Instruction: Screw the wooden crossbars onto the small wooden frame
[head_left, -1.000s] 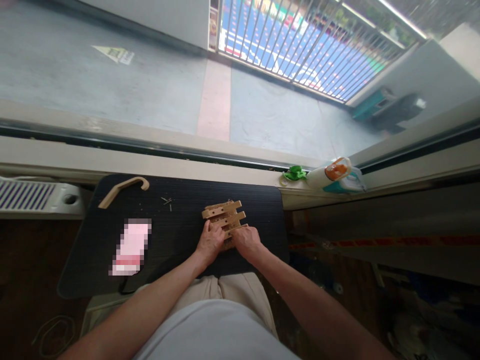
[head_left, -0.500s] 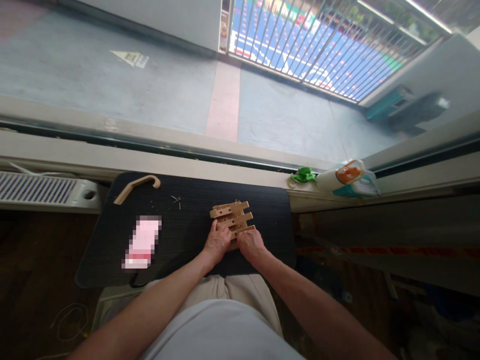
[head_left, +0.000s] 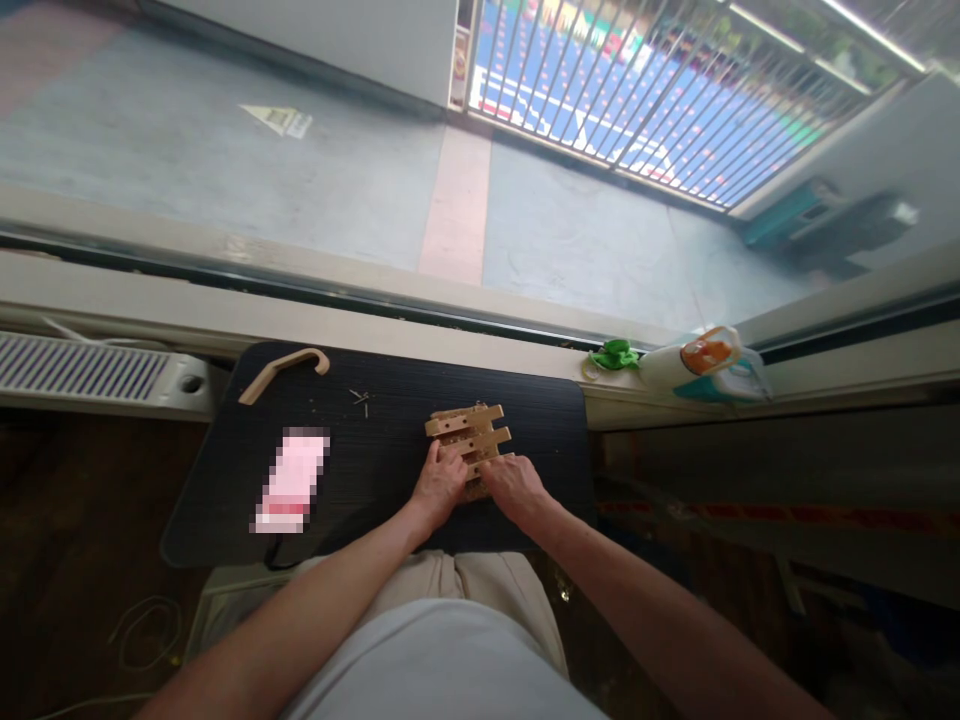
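A small wooden slatted piece (head_left: 466, 424), with dark holes in its bars, lies on the black table (head_left: 390, 510) in front of me. My left hand (head_left: 441, 482) grips its near left side, the fingers bent around a bar. At its near right corner my right hand (head_left: 519, 488) is closed on the nearest bar, with the fingertips largely hidden. Left of the piece, several small metal screws or pins (head_left: 361, 398) lie loose. A hooked wooden part (head_left: 281, 370) rests at the table's far left corner.
A pink-and-white rectangle (head_left: 292, 480), blurred into blocks, lies on the table's left side. A white radiator (head_left: 105, 370) stands beyond the left edge. Along the window sill are a green crumpled thing (head_left: 615, 354) and a white bottle (head_left: 667, 372) lying on its side.
The whole view has shifted slightly to the right. My right hand has moved a little on the nearest bar; my left hand keeps its place on the wooden piece.
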